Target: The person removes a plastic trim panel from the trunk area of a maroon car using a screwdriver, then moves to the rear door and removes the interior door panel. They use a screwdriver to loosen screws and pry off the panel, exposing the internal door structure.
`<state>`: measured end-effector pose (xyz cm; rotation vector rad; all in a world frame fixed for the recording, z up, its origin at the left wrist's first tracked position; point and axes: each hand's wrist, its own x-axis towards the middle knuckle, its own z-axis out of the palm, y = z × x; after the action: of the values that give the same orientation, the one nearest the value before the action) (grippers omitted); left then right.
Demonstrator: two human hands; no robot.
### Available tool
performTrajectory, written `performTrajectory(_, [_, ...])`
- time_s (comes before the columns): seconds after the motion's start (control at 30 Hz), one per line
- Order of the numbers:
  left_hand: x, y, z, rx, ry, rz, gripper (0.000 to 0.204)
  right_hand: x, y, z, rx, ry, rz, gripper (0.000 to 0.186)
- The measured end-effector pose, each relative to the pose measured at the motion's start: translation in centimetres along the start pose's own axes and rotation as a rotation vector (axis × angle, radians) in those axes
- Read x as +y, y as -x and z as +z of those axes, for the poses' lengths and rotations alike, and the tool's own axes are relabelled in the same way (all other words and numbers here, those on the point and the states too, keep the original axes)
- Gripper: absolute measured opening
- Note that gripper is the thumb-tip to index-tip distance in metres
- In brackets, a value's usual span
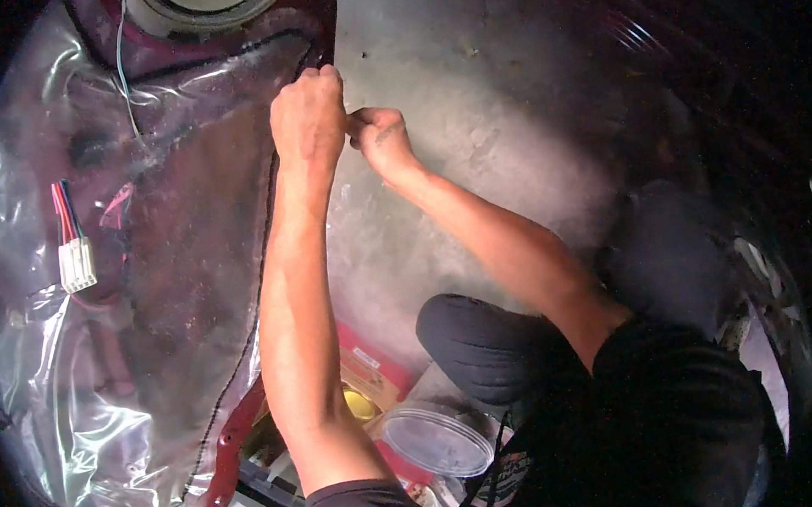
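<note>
plastic sheet [186, 265], clear, shiny and wrinkly, lies on a dark red door [229, 469] on the left side, with a black line [214, 418] along its edge. the left hand [309, 116] is at the door's top right edge, and the right hand [380, 140] is just beside it. both have bent fingers, but i can't tell if they grip anything. below is a red and tan box [376, 374], its inside hidden, near a see-through round tub [439, 442]. a white plug [78, 264] with colored wires [66, 212] sits by the sheet. the left arm [300, 332] blocks some of the box.
</note>
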<state>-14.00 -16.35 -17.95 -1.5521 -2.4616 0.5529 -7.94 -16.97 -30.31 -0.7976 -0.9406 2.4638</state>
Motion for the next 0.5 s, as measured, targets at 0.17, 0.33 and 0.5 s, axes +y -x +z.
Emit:
performTrajectory(0.17, [-0.1, 0.2, 0.6, 0.007, 0.008, 0.007, 0.008, 0.6, 0.4, 0.1, 0.015, -0.011, -0.088, 0.022])
performTrajectory(0.33, [0.4, 0.7, 0.0, -0.034, -0.012, -0.003, 0.017, 2.7, 0.8, 1.8, 0.099, -0.171, -0.1, 0.021])
performTrajectory(0.5, [1.2, 0.8, -0.6, -0.021, 0.097, -0.078, 0.025, 0.8, 1.8, -1.4, -0.026, 0.092, -0.217, 0.023])
